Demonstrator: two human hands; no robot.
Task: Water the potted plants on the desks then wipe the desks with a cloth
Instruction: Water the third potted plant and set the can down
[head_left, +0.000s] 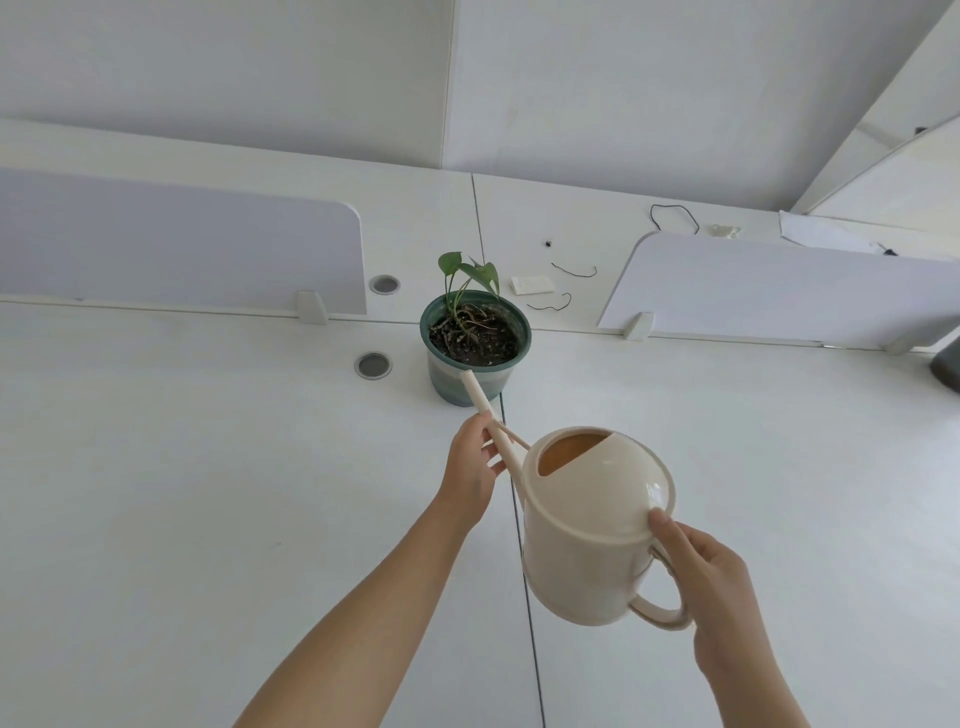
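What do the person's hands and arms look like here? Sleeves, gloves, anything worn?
No gloves, rings or watch visible on the left hand or right hand. The left forearm and right forearm are uncovered to the frame edge; no sleeves, wristbands or markings in view.

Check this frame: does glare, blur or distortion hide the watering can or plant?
Head view: soft even light, faint shadows; a small glare spot on the watering can; wide-angle lens bows the desk seams and partitions; potted plant, left hand and right hand are sharp.
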